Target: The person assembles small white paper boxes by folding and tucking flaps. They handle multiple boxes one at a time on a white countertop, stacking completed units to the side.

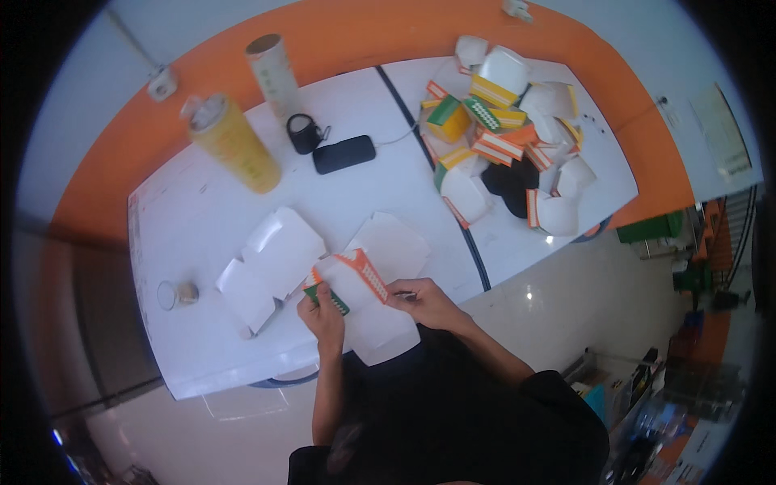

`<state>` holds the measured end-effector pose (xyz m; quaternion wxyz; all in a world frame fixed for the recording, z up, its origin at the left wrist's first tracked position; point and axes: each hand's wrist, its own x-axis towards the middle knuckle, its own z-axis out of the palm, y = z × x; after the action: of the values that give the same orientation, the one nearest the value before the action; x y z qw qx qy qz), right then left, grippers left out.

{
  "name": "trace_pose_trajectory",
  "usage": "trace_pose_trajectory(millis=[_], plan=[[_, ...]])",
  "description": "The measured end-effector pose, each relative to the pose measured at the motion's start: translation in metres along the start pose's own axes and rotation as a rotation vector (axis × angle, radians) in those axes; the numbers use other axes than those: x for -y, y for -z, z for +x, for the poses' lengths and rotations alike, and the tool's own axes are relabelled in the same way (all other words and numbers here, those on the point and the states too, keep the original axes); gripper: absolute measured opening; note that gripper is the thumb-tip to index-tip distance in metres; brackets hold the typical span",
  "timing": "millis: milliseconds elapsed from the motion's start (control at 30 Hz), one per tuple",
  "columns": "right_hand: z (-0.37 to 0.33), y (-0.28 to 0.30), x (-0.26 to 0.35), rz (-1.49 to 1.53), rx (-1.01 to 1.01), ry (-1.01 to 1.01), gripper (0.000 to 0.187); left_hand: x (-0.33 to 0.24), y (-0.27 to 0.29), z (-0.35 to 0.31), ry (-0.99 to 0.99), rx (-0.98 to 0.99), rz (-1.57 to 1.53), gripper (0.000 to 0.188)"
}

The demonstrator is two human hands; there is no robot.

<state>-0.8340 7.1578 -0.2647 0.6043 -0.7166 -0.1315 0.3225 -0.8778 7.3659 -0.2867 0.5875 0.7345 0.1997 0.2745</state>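
Head view: left hand (326, 318) gripped a part-folded paper carton (343, 279) by its green side, thumb on the near face, remaining fingers mostly hidden behind. Right hand (430, 302) pinched the carton's orange side at the lower right corner; exact finger placement hard to make out. Carton sat in front of the torso, over the near table edge, white interior facing up, one white flap hanging toward the dark clothing.

Just beyond, two flat white blanks (279, 252) lay on the white table (323, 202), the right one partly covered by the carton. Small clear jar (170, 296) to the left, contents unclear.

Farther out: black phone (345, 153), black cylinder (303, 135) with a loop, yellow canister (238, 149), pale tube (276, 77). Far right, past a dark seam, a heap of shaped cartons (503, 77) overlapped too much to count; a black item (511, 186) among them, partly covered, kind uncertain.
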Motion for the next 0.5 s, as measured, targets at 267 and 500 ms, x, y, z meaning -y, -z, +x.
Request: trace_pose_trajectory(millis=[267, 500], plan=[[0.006, 0.044, 0.005, 0.042, -0.260, 0.001, 0.023, -0.001, 0.016, 0.032, 0.286, 0.435, -0.581, 0.046], [-0.006, 0.307, 0.027, 0.406, -1.235, 0.509, 0.037, 0.048, 0.042, 0.014, -0.167, 0.707, 0.754, 0.067]])
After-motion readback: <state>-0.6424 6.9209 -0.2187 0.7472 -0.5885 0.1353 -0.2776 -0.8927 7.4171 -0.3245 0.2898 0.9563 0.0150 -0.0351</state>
